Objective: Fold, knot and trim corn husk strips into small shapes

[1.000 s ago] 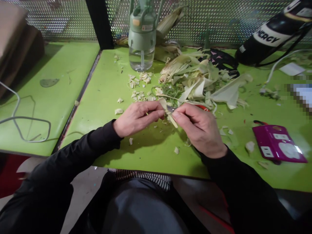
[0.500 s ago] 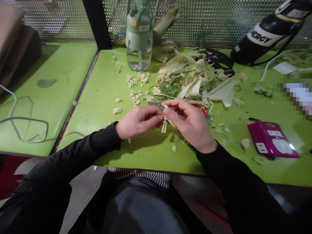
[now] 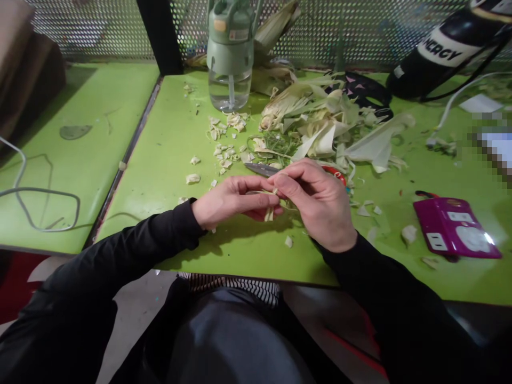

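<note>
Over the green table, my left hand is closed, pinching a narrow pale strip of corn husk between thumb and fingers. My right hand meets it fingertip to fingertip, pinched on the upper part of the same strip, most of which the fingers hide. Just beyond my hands lie scissors, grey blades pointing left and a red handle partly behind my right hand. A heap of torn corn husks spreads behind them. Small cut husk pieces are scattered to the left of the heap.
A green water bottle stands at the back, before a mesh divider. A black bottle leans at the back right. A purple packet lies on the right. On the left, a grey cable crosses the neighbouring table.
The view has shifted slightly. My left thumb now lies straighter along the husk strip, and my right fingers have shifted upon it. More of the scissor blades shows.
</note>
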Demonstrator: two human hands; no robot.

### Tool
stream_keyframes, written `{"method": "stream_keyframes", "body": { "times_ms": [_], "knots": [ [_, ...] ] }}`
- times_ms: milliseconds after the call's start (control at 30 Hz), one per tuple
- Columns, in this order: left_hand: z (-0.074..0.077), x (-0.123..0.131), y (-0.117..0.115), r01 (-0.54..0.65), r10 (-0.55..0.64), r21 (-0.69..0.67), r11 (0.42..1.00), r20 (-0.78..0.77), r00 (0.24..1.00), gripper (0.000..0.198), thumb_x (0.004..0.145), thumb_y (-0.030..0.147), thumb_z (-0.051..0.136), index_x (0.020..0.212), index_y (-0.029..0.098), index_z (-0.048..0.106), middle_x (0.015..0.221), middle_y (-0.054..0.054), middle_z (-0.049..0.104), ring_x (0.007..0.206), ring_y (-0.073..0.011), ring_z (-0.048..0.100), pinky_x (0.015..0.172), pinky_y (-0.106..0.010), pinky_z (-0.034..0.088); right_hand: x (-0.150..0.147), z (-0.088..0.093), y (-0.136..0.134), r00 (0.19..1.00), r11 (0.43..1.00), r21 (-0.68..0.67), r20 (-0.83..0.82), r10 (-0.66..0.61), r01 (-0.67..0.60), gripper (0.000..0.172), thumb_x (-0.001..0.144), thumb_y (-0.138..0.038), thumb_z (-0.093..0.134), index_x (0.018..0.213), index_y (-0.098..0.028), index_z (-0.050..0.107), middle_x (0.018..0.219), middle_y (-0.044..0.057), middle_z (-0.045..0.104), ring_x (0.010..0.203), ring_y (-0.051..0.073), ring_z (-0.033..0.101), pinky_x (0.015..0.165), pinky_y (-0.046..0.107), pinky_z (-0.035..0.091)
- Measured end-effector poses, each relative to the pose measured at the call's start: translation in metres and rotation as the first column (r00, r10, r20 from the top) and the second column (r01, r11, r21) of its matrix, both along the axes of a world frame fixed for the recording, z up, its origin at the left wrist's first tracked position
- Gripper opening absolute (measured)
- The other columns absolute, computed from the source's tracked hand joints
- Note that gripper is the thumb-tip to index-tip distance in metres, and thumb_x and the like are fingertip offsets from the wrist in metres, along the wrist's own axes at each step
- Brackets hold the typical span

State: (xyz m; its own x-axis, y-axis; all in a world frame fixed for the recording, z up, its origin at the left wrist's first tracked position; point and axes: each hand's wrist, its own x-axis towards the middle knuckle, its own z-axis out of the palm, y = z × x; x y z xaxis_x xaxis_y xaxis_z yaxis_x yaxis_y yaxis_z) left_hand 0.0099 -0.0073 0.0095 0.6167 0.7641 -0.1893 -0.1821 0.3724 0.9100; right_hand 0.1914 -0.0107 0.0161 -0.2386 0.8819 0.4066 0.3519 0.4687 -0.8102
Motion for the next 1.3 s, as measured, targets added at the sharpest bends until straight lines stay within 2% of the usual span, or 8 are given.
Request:
{"method": "stream_keyframes", "body": {
  "times_ms": [200,367,467,567,633,733,900,1300],
  "knots": [
    [-0.007,0.003,-0.003,-0.017,0.018,0.095,0.995,-0.005,1.000,0.020,0.080,0.027,0.079,0.088,0.012,0.069,0.077,-0.002,0.071,0.068,-0.0075,0.064,0.072,-0.022,0.055,-0.001,-0.004,0.001,0.999,0.997,-0.076,-0.048,-0.025,0.021,0.022,0.092,-0.037,0.065,0.076,-0.021,0.065,0.071,-0.003,0.058,0.064,0.011,0.057,0.064,0.029,0.049],
    [-0.007,0.007,-0.006,-0.068,0.068,0.023,0.997,0.023,0.997,0.022,0.082,0.027,0.076,0.097,0.012,0.069,0.090,-0.005,0.074,0.078,-0.0102,0.067,0.081,-0.026,0.055,0.003,-0.005,0.007,0.997,0.996,-0.071,-0.049,-0.054,0.050,0.017,0.092,-0.038,0.064,0.086,-0.022,0.065,0.077,-0.002,0.060,0.062,0.010,0.056,0.057,0.026,0.047],
    [-0.003,0.008,-0.004,-0.188,0.198,-0.097,0.977,0.105,0.974,0.017,0.092,0.022,0.062,0.106,0.015,0.070,0.098,-0.006,0.075,0.084,-0.0109,0.069,0.089,-0.029,0.055,0.007,-0.004,0.008,0.980,0.954,0.229,0.015,-0.200,0.192,0.012,0.092,-0.035,0.065,0.090,-0.024,0.063,0.080,-0.001,0.059,0.062,0.011,0.053,0.055,0.027,0.043],
    [-0.003,0.007,0.000,-0.289,0.313,-0.162,0.944,0.152,0.937,0.020,0.094,0.016,0.054,0.106,0.016,0.070,0.100,-0.005,0.075,0.083,-0.0102,0.069,0.093,-0.032,0.054,0.007,-0.003,0.006,0.938,0.857,0.500,0.220,-0.267,0.127,0.020,0.092,-0.032,0.064,0.076,-0.022,0.060,0.072,0.000,0.060,0.063,0.014,0.053,0.057,0.029,0.041],
    [-0.006,0.006,0.003,-0.320,0.343,-0.153,0.935,0.157,0.926,0.018,0.091,0.015,0.060,0.105,0.016,0.070,0.100,-0.004,0.075,0.084,-0.0104,0.069,0.094,-0.033,0.053,0.005,-0.005,0.004,0.902,0.873,0.485,0.355,-0.247,0.048,0.021,0.093,-0.032,0.063,0.075,-0.020,0.060,0.071,0.002,0.063,0.065,0.015,0.056,0.058,0.029,0.043],
    [-0.014,0.005,0.006,-0.335,0.345,-0.084,0.938,0.160,0.925,0.024,0.080,0.014,0.074,0.104,0.016,0.069,0.101,-0.004,0.076,0.086,-0.0117,0.070,0.093,-0.032,0.052,0.002,-0.008,0.002,0.861,0.917,0.397,0.451,-0.234,0.042,0.016,0.093,-0.029,0.061,0.080,-0.019,0.062,0.076,0.003,0.067,0.068,0.015,0.060,0.062,0.028,0.044],
    [-0.023,0.008,0.005,-0.365,0.366,-0.037,0.930,0.151,0.918,0.029,0.076,0.024,0.081,0.100,0.015,0.069,0.094,-0.004,0.077,0.088,-0.0136,0.071,0.089,-0.030,0.053,-0.001,-0.012,-0.002,0.771,0.915,0.403,0.577,-0.270,0.019,0.019,0.092,-0.028,0.059,0.076,-0.019,0.060,0.072,0.002,0.066,0.065,0.016,0.058,0.057,0.029,0.037],
    [-0.016,0.007,-0.002,-0.345,0.341,0.061,0.937,0.063,0.938,0.027,0.079,0.025,0.077,0.103,0.013,0.070,0.080,0.000,0.073,0.072,-0.0096,0.067,0.078,-0.024,0.053,-0.004,-0.006,-0.008,0.816,0.917,0.348,0.576,-0.044,-0.196,0.025,0.090,-0.017,0.053,0.065,-0.020,0.049,0.063,-0.001,0.052,0.057,0.012,0.044,0.055,0.027,0.033]
  ]
}}
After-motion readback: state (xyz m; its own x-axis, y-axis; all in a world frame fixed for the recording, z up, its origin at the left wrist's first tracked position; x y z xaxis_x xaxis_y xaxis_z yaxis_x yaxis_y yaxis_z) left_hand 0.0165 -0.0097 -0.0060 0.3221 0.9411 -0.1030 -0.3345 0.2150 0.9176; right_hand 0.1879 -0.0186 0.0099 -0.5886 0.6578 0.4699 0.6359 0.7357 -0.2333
